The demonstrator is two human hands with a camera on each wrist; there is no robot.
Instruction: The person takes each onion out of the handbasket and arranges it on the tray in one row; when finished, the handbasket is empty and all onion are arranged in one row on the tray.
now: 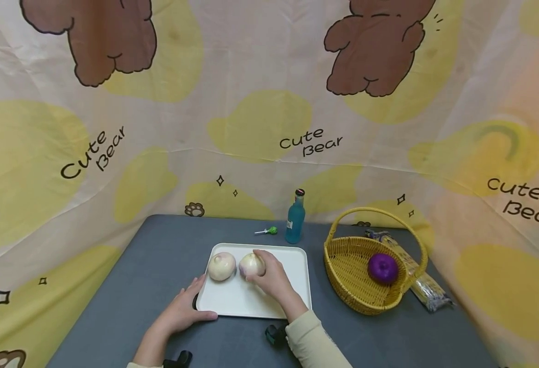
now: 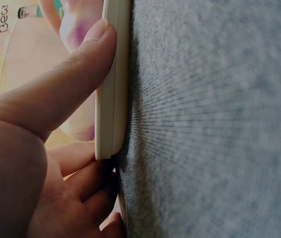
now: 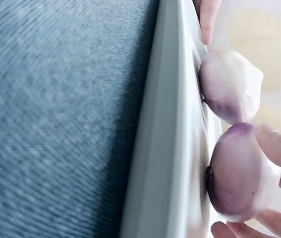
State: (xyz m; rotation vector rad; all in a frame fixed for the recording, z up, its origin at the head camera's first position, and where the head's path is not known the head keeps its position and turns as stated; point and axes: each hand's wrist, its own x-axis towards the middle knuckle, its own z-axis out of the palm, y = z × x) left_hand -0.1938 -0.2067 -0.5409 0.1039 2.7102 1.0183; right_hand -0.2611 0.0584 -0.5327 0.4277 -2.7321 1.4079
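Observation:
Two pale onions with a purple tinge sit side by side on a white tray (image 1: 292, 278). My right hand (image 1: 276, 278) holds the right onion (image 1: 251, 266), its fingers and thumb around the bulb; in the right wrist view, this onion (image 3: 239, 173) stands close to the tray surface. The left onion (image 1: 221, 266) is beside it, untouched by the right hand. My left hand (image 1: 182, 309) grips the tray's front left corner. In the left wrist view, the thumb (image 2: 88, 59) lies over the tray rim (image 2: 111, 99) and the other fingers reach along the side.
A yellow wicker basket (image 1: 333, 266) with a purple onion-like bulb (image 1: 383, 268) stands right of the tray. Behind the basket lies a clear-wrapped packet (image 1: 427, 289). At the back are a blue bottle (image 1: 295, 220) and a green lollipop (image 1: 273, 230). A printed cloth hangs behind the grey table (image 1: 113, 301).

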